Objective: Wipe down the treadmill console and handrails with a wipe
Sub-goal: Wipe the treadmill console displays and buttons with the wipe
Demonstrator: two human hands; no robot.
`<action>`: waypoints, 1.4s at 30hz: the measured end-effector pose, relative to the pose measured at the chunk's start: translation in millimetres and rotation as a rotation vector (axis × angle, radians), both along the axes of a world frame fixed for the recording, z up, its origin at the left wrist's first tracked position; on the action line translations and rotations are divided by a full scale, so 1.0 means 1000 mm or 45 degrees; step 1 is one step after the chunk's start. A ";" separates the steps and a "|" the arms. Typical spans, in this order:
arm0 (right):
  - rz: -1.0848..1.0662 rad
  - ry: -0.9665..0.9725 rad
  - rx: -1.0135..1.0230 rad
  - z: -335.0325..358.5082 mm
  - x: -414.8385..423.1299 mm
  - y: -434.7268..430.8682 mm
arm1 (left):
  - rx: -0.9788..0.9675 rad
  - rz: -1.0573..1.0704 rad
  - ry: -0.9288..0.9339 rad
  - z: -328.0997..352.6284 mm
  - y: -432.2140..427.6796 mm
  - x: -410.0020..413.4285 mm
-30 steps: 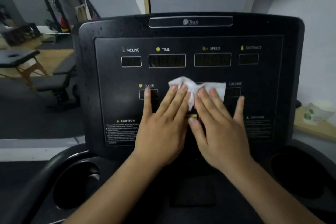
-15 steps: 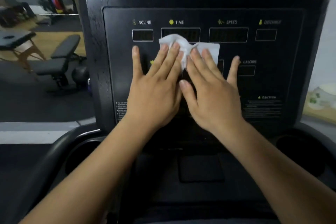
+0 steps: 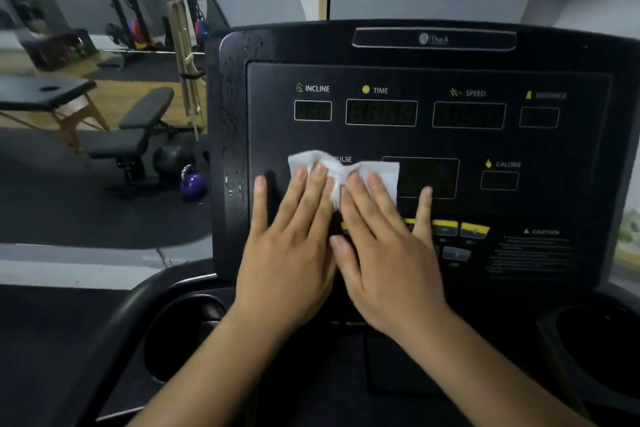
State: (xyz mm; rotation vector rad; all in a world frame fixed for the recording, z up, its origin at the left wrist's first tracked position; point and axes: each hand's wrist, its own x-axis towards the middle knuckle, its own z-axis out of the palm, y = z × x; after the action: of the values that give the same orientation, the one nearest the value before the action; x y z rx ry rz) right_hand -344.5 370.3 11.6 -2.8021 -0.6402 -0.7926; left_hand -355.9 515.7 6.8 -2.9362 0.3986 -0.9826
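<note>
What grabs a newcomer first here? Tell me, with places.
At centre, the left hand and right hand press a crumpled white wipe flat against the black treadmill console, partly covering the PULSE label. Above runs a row of dark display windows; yellow buttons show right of the right hand. Far left, a weight bench and purple kettlebell sit on the gym floor.

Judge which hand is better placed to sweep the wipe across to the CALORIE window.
Right, probably. The right hand presses the right half of the wipe, nearer the CALORIE window; the left hand lies flat on its left half, by the left edge of the console.
</note>
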 end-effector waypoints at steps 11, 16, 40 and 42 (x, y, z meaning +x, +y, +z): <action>0.068 0.044 -0.116 0.004 -0.005 0.040 | 0.004 0.093 0.038 -0.008 0.043 -0.010; 0.077 -0.021 -0.171 0.035 0.020 0.071 | -0.046 0.172 -0.009 0.025 0.065 0.015; 0.147 0.055 -0.197 0.023 0.004 0.104 | -0.544 -0.074 0.130 0.012 0.095 -0.003; 0.190 0.070 -0.202 0.003 -0.011 0.093 | -0.491 -0.063 0.164 -0.012 0.091 -0.021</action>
State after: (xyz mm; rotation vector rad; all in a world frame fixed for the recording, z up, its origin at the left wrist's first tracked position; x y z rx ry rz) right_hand -355.2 463.7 14.5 -2.8611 -0.9285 -0.6614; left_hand -377.0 606.5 -5.0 -3.3631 0.3172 -0.9763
